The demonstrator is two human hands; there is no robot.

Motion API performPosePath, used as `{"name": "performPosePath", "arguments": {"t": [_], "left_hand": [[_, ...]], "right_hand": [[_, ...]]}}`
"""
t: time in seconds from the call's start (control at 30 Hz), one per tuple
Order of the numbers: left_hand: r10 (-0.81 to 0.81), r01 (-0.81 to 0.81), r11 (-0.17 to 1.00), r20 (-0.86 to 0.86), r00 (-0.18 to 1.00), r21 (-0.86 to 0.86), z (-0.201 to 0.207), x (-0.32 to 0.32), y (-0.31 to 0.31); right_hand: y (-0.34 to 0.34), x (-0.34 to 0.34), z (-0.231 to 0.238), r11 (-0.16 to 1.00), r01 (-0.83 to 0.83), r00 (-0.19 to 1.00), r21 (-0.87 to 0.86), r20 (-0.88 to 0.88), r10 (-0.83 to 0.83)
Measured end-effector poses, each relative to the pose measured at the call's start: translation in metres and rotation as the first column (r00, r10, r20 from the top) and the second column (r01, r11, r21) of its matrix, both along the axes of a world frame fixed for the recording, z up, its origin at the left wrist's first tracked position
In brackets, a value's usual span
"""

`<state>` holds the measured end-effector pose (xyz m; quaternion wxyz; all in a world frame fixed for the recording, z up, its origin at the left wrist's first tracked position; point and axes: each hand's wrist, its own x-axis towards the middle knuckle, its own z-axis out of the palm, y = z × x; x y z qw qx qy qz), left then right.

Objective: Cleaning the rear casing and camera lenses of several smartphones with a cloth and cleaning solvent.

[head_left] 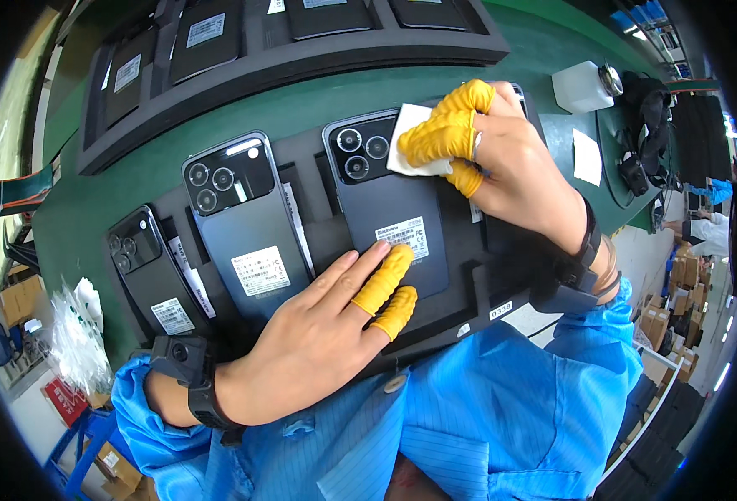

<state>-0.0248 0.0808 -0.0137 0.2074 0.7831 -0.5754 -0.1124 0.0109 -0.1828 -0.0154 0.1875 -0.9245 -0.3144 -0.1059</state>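
A dark blue phone (393, 200) lies back side up in a black foam tray (460, 288), its camera block at the far end. My right hand (510, 154), with yellow finger cots on several fingers, pinches a folded white cloth (403, 134) against the right side of that camera block. Fingers stretched out, my left hand (310, 338) lies flat on the phone's lower part, touching its white label. Two of its fingers wear yellow cots. To the left, another blue phone (239, 230) and a dark phone (151, 275) sit back side up in the same tray.
Beyond it, a second foam tray (302, 83) holds several labelled phones. On the green table (544, 37) at the right stand a white bottle (581, 88) and a black cable bundle (642, 125), with a white paper slip (586, 157). Clear plastic bags (76, 338) lie at the left.
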Motion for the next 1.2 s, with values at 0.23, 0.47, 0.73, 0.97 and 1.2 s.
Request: {"name": "performPosePath", "arguments": {"t": [0.23, 0.47, 0.73, 0.97, 1.2], "left_hand": [[0.001, -0.001, 1.0, 0.012, 1.0, 0.006, 0.001, 0.0, 0.003], [-0.027, 0.027, 1.0, -0.004, 1.0, 0.002, -0.003, 0.001, 0.003], [0.0, 0.0, 0.999, -0.021, 1.0, -0.033, 0.0, 0.001, 0.001], [0.001, -0.001, 1.0, -0.015, 1.0, -0.02, -0.001, 0.001, 0.0], [0.009, -0.009, 1.0, -0.02, 1.0, 0.001, -0.001, 0.002, -0.001]], "right_hand": [[-0.023, -0.003, 0.006, 0.901, 0.14, 0.987, 0.41, -0.132, -0.094], [-0.003, 0.001, 0.001, 0.958, -0.002, 0.999, 0.288, 0.033, -0.008], [-0.014, -0.006, -0.005, 0.996, -0.069, 0.997, 0.063, -0.014, 0.07], [-0.034, -0.01, 0.002, 0.966, 0.042, 0.998, 0.256, -0.061, -0.027], [-0.041, -0.006, 0.009, 0.867, 0.144, 0.985, 0.477, -0.152, -0.08]]}}
